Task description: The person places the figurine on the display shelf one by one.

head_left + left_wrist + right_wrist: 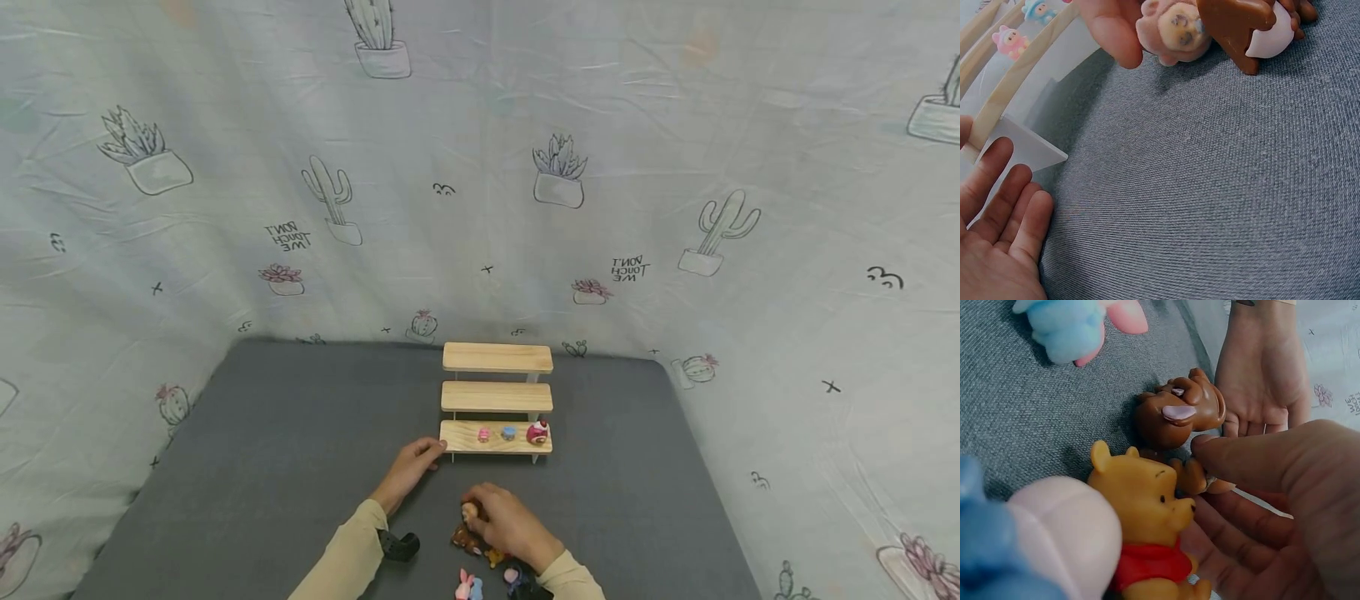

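My left hand (411, 468) is at the left end of the lowest tier of a wooden stepped display stand (465, 437). In the left wrist view its thumb touches the board's end, and its loosely extended fingers (1025, 219) lie by the white leg (1032, 150). My right hand (506, 521) pinches a small toy figure with a fuzzy pinkish head and tan face (1180, 28), just above the cloth. Under that hand lie a brown toy figure (1163, 422) and a yellow bear figure in a red shirt (1138, 494). Fingers partly hide the held toy.
A pink figure (483, 435), a blue figure (508, 433) and a dark red figure (537, 432) stand on the lowest tier. Nearer me are a pink-and-blue figure (467, 585) and a blue figure with a pale muzzle (1063, 531). A cactus-print curtain (480, 233) hangs behind.
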### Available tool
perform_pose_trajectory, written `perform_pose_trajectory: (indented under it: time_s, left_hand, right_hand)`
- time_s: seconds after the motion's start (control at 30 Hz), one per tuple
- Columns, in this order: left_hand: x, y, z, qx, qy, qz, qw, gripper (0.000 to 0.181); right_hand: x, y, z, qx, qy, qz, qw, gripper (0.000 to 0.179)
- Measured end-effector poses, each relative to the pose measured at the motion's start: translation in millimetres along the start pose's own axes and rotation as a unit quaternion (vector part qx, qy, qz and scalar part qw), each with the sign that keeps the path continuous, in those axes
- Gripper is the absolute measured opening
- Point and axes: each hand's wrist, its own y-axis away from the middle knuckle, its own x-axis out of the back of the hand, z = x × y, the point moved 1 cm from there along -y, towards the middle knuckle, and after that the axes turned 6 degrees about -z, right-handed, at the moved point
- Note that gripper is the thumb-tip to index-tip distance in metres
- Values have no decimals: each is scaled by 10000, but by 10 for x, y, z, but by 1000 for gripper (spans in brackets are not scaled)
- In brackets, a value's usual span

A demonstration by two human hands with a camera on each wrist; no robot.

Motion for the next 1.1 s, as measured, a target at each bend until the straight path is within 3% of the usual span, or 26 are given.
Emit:
perform_pose_trajectory:
  time_s: [0.17,0.3,0.57,0.87,1.1]
  left_hand:
    - [16,17,19,57,7,-39,10000,45]
    - [9,9,18,92,29,-45,9999,44]
    - [-1,-5,18,102,68,3,9999,41]
    - [13,3,3,102,-4,-56,9999,48]
    - [6,-11,0,115,30,-81,9999,45]
  right_hand:
    - [-3,6,19,-197,-991,66,9949,27]
    - [6,10,45,-297,-1828,267,9823,29]
    - [71,-3,3,-206,-2830,603,9570,31]
    - [143,-5,-28,131,-3571,535,9325,35]
    - [198,-13,-9,274,-3825,468,9224,41]
